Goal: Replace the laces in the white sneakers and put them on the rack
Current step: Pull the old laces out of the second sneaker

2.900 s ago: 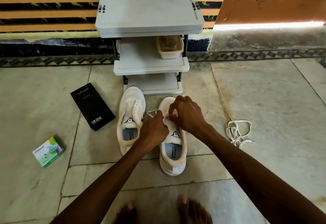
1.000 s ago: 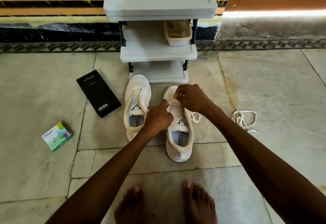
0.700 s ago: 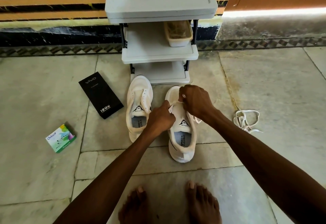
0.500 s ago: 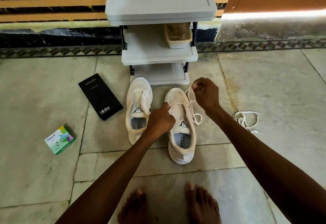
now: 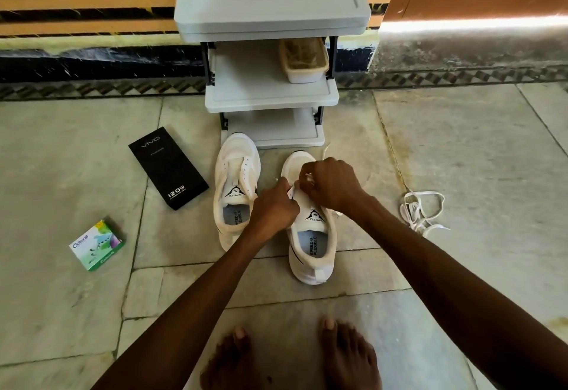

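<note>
1. My right grip (image 5: 330,185) is pressed together, pinching the lace (image 5: 309,177) over the throat of the right sneaker (image 5: 312,236). A loose end pokes out past my knuckles toward the rack (image 5: 270,94).
2. My left grip (image 5: 273,205) is curled against the same sneaker's left flap, with a white strip nipped between thumb and finger. I take it for the eyelet edge, though it could be lace.
3. The sneaker stands on the floor just in front of the rack's lowest shelf, toe toward the rack and heel toward me. Its long axis runs straight away from me, and both grips sit over it between toe cap and tongue, nearly touching. The next pull, I judge, goes across that axis. My right grip is nearer the lace.
4. The left sneaker (image 5: 236,187) stands just beside it, parallel, with its eyelets bare.
5. My hands cover the eyelet rows, so I cannot tell how many are threaded.
6. A second lace (image 5: 422,211) lies tangled on the floor, well apart to my right. Old or new, I cannot tell.
</note>
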Tool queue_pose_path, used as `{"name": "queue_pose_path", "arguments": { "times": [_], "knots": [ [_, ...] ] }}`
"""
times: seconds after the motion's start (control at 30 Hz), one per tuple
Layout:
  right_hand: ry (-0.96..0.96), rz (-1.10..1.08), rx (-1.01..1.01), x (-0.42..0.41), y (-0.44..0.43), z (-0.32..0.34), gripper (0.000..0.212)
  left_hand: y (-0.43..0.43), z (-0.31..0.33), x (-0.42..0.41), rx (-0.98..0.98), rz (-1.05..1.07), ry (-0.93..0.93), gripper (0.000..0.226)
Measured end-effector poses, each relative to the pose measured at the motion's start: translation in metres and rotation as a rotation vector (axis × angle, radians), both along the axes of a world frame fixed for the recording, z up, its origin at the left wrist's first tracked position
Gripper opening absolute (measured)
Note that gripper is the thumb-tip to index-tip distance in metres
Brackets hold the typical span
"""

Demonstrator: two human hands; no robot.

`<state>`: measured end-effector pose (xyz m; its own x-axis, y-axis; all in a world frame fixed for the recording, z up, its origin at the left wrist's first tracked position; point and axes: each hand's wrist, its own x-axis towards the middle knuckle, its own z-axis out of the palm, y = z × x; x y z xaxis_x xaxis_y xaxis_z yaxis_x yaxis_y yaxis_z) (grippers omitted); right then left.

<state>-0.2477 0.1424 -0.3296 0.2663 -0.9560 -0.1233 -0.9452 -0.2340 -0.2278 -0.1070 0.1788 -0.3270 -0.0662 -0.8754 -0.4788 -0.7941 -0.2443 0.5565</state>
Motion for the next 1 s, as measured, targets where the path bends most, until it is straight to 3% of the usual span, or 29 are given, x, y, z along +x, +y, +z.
{"name": "queue_pose_path", "arguments": {
  "times": [0.07,0.13,0.27,0.37,0.43,0.53,0.6,0.7,0.9,1.0],
  "knots": [
    [0.078,0.009,-0.002,-0.001,0.001,-0.001,0.018,0.001,0.002,-0.001,0.001,0.0,0.015,0.031],
    [0.011,-0.032,-0.028,-0.003,-0.003,0.001,0.013,0.002,0.004,0.0,0.005,-0.004,0.018,0.035],
    [-0.45,-0.285,-0.12,-0.014,-0.007,-0.009,0.023,0.001,0.004,0.0,0.024,-0.003,0.034,0.039],
    [-0.676,-0.451,-0.172,-0.015,-0.001,-0.024,0.021,0.0,0.004,0.0,0.043,0.01,0.029,0.037],
    [-0.854,-0.596,-0.035,-0.01,0.002,-0.037,0.022,0.0,0.004,0.0,0.047,0.015,0.021,0.036],
    [-1.295,-0.746,0.229,0.001,0.004,-0.041,0.032,-0.001,0.004,0.0,0.058,0.017,0.033,0.043],
    [-1.426,-0.778,0.3,0.004,0.003,-0.036,0.032,-0.001,0.003,0.001,0.065,0.023,0.053,0.052],
    [-1.407,-0.711,0.301,0.008,0.005,-0.034,0.03,0.001,0.001,0.001,0.042,0.036,0.06,0.055],
    [-1.036,-0.577,0.172,0.015,0.006,-0.039,0.015,0.011,-0.004,-0.001,-0.08,0.075,0.024,0.056],
    [-0.986,-0.57,0.091,0.017,0.005,-0.04,0.014,0.014,-0.006,0.0,-0.124,0.065,0.002,0.048]
  ]
}}
